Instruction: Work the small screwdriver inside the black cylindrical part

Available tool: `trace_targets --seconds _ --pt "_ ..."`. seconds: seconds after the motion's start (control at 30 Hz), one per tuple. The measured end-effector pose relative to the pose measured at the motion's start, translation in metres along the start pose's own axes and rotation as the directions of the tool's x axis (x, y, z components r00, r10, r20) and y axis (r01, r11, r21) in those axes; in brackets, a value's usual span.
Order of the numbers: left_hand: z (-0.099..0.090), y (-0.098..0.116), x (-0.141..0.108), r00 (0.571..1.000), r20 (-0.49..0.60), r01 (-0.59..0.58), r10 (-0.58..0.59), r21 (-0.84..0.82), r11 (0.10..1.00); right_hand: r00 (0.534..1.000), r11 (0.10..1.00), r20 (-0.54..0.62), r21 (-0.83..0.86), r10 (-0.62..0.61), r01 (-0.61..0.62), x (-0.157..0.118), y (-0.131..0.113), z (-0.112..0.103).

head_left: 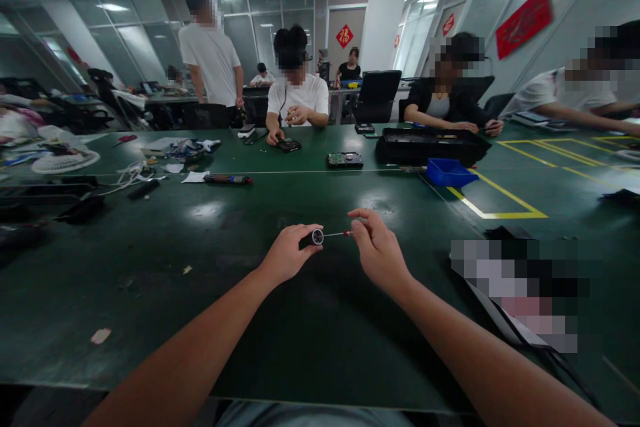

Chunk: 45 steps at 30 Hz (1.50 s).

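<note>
Between the thumb and fingers of my left hand is a small black cylindrical part with a pale ring on its end face. My right hand grips a thin screwdriver by its reddish handle, most of which is hidden in the fingers. The screwdriver's shaft points left, and its tip is at the ringed end of the part; whether it touches, I cannot tell. Both hands are held above the green table, near its middle.
A blue bin and a long black tray stand at the back right. A circuit-board device lies ahead, a dark tool to its left. A white fan lies far left. Across the table a person handles a small device.
</note>
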<state>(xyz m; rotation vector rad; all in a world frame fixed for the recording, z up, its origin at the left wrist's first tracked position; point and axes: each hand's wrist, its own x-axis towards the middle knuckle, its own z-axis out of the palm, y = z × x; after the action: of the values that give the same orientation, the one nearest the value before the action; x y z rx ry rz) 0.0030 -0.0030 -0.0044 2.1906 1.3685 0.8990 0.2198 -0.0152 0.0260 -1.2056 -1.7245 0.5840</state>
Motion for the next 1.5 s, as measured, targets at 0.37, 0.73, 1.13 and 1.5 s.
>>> trace_targets --seconds 0.37,0.73,1.13,1.5 --pt "0.0 0.001 -0.001 1.0 0.014 0.003 -0.003 0.0 1.0 0.999 0.994 -0.028 0.108 0.035 -0.032 0.001 0.001 0.001" --pt "-0.002 0.002 0.001 1.0 -0.002 -0.028 0.028 -0.066 0.997 0.955 0.765 -0.01 0.601 0.296 -0.231 0.011 0.02 0.014" --pt "-0.004 0.004 0.001 0.999 0.025 -0.037 0.036 0.052 0.998 0.947 0.786 -0.071 0.579 0.312 -0.215 0.013 0.025 0.014" --pt "-0.001 0.002 0.001 0.998 0.034 -0.058 0.055 0.082 0.995 0.991 0.953 -0.065 0.288 0.119 -0.095 0.006 0.005 0.003"
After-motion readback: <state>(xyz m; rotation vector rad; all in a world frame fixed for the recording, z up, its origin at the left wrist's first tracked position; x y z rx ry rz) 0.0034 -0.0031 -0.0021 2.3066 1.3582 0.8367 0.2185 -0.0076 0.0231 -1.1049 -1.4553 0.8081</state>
